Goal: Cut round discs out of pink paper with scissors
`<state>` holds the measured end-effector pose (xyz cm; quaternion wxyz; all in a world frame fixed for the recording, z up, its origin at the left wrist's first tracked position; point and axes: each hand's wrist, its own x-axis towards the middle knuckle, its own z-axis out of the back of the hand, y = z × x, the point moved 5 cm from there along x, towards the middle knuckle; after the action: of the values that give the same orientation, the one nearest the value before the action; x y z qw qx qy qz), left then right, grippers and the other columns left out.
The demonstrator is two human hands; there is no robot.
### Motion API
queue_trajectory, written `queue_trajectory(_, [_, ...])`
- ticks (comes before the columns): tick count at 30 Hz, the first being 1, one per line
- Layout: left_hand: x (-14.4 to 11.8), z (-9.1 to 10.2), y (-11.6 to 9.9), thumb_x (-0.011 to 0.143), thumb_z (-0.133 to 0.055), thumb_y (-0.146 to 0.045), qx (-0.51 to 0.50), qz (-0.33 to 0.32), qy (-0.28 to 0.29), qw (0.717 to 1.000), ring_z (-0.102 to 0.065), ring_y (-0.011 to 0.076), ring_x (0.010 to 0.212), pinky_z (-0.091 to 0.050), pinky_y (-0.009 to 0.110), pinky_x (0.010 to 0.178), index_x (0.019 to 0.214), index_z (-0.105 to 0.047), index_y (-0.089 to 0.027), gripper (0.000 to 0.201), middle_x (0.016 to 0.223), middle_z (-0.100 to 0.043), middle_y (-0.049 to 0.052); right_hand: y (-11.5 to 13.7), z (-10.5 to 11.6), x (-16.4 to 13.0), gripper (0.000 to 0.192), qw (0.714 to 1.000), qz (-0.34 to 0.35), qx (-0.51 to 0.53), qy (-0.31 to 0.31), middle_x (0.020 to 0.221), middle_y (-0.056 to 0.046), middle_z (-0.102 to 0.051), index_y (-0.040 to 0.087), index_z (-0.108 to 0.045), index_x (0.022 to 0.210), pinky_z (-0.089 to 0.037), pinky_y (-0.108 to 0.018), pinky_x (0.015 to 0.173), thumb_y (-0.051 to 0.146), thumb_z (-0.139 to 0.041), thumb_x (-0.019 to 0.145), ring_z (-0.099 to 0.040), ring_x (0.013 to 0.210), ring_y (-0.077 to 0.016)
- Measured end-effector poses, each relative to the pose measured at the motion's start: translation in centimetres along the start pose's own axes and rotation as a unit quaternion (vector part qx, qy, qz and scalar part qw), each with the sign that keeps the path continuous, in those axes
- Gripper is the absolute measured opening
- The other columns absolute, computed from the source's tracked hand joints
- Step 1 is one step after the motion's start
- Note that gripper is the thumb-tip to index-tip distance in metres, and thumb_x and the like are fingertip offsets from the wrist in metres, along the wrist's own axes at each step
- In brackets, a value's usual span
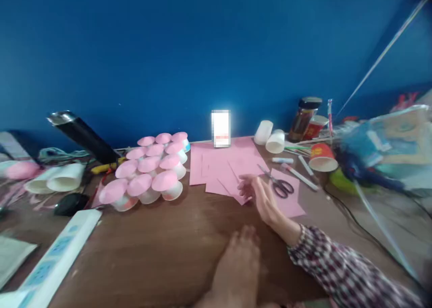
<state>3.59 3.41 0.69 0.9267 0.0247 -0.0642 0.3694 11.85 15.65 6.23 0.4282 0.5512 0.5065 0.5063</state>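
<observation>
Right hand is loose and half open, nothing gripped; fingertips rest on the near edge of the pink paper sheets. Checked sleeve runs in from the near right corner of the table. Left hand lies flat on bare wood at the near edge, fingers spread, holding nothing. It's blurred, so finger detail is hard to read.

Paper sheets are fanned out mid-table, reaching back to the far edge. Scissors lie on the rightmost sheet, just beside the right hand, not touching it as far as I can tell, blades pointing toward the far edge.

Left of the sheets: cluster of pink-topped paper cups, packed together in rows. Far edge behind the sheets: small bright screen standing upright against the blue wall. Right of it, two white cups on their sides, then a dark jar upright. A red cup lies tipped near the right edge, with markers between it and the scissors.

Left side: black cylinder tilted, white paper roll on its side, power strip along the near left corner. Right edge is a blurred pile, can't tell what's in it.
</observation>
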Motion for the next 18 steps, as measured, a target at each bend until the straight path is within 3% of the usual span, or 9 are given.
queue_trajectory(2, [0.2,0.0,-3.1,0.094,-0.028,-0.025,-0.04,-0.151,-0.016,0.988,-0.039,0.019,0.128,-0.032,0.037,0.102,0.131,-0.046,-0.018,0.042,0.138,-0.047,0.004,0.0,-0.1,-0.3,0.037,1.0,0.001,-0.005,0.02,0.087,-0.006,-0.062,0.019,-0.057,0.106,-0.049,-0.025,0.056,0.046,-0.035,0.095,-0.058,0.069,-0.0148])
queue_trajectory(4, [0.1,0.3,-3.7,0.095,-0.027,-0.027,-0.063,-0.177,-0.018,0.982,-0.036,0.016,0.13,-0.029,0.035,0.104,0.135,-0.04,-0.022,0.043,0.141,-0.044,0.0,0.0,-0.1,-0.7,0.037,0.999,0.01,-0.019,0.043,0.085,-0.005,-0.062,0.019,-0.057,0.106,-0.048,-0.025,0.056,0.046,-0.035,0.095,-0.057,0.067,-0.0143])
queue_trajectory(6, [-0.4,1.2,-2.2,0.094,-0.027,-0.037,-0.084,-0.155,-0.011,0.984,-0.034,0.0151,0.131,-0.027,0.034,0.106,0.14,-0.031,-0.021,0.049,0.144,-0.039,0.0,0.0,-0.1,-1.1,0.037,0.996,0.03,-0.043,0.071,0.082,-0.004,-0.062,0.019,-0.057,0.106,-0.047,-0.025,0.057,0.046,-0.034,0.096,-0.056,0.066,-0.0139])
queue_trajectory(9, [-3.1,2.7,3.1,0.076,-0.033,-0.073,-0.064,-0.008,0.012,0.998,-0.031,0.0265,0.133,-0.025,0.042,0.107,0.143,-0.022,-0.01,0.093,0.148,-0.03,0.011,-0.1,-0.1,-1.8,0.037,0.991,0.044,-0.077,0.103,0.081,-0.004,-0.061,0.019,-0.057,0.107,-0.046,-0.026,0.058,0.045,-0.032,0.096,-0.056,0.066,-0.0142])
queue_trajectory(12, [-7.5,3.8,7.7,0.076,-0.043,-0.067,0.026,0.153,-0.018,0.988,-0.03,0.0302,0.133,-0.025,0.046,0.107,0.144,-0.019,-0.009,0.093,0.146,-0.032,0.017,0.0,-0.1,-2.0,0.039,0.99,0.041,-0.084,0.109,0.08,-0.004,-0.06,0.018,-0.055,0.109,-0.045,-0.026,0.058,0.044,-0.029,0.097,-0.056,0.066,-0.0142])
queue_trajectory(15, [-10.1,4.0,9.2,0.076,-0.045,-0.064,0.099,0.245,-0.066,0.962,-0.031,0.0365,0.131,-0.024,0.056,0.103,0.143,-0.02,-0.003,0.093,0.141,-0.035,0.025,0.3,-0.3,-1.8,0.039,0.991,0.036,-0.072,0.105,0.08,-0.004,-0.06,0.018,-0.055,0.109,-0.044,-0.025,0.055,0.044,-0.027,0.098,-0.055,0.064,-0.0137])
queue_trajectory(18, [-8.6,3.4,9.6,0.072,-0.043,-0.07,0.106,0.306,-0.065,0.944,-0.029,0.0428,0.13,-0.027,0.055,0.102,0.132,-0.034,0.01,0.101,0.136,-0.035,0.036,0.5,-0.7,-1.4,0.04,0.992,0.037,-0.064,0.102,0.079,-0.004,-0.06,0.019,-0.055,0.109,-0.043,-0.025,0.054,0.044,-0.027,0.097,-0.054,0.063,-0.0137])
